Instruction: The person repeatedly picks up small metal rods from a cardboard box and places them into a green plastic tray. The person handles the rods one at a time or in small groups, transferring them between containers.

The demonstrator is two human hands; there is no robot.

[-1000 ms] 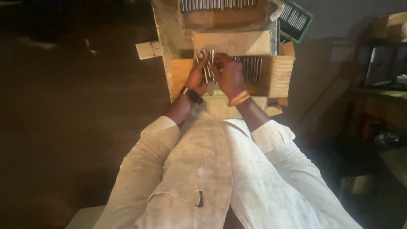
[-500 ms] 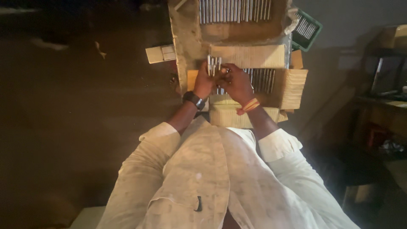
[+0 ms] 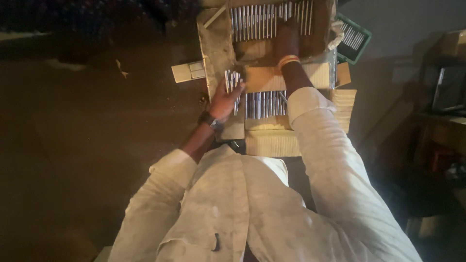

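Note:
My left hand [image 3: 224, 101] holds a small bundle of thin metal rods [image 3: 232, 80] upright beside the near cardboard box [image 3: 272, 77], which has a row of the same rods [image 3: 264, 105] lying in it. My right hand [image 3: 287, 40] is stretched forward into the far cardboard box [image 3: 216, 39], resting on its row of metal rods [image 3: 262, 20]. Whether it grips any rod cannot be told. An orange band sits on the right wrist, a dark watch on the left.
A green crate [image 3: 356, 39] with more rods stands at the far right. A small pale block [image 3: 188, 72] lies left of the boxes. Dark floor spreads to the left; dim furniture [image 3: 444, 97] stands at the right.
My right hand left the bundle and reached forward into the far box. My left hand keeps the bundle of rods, now alone.

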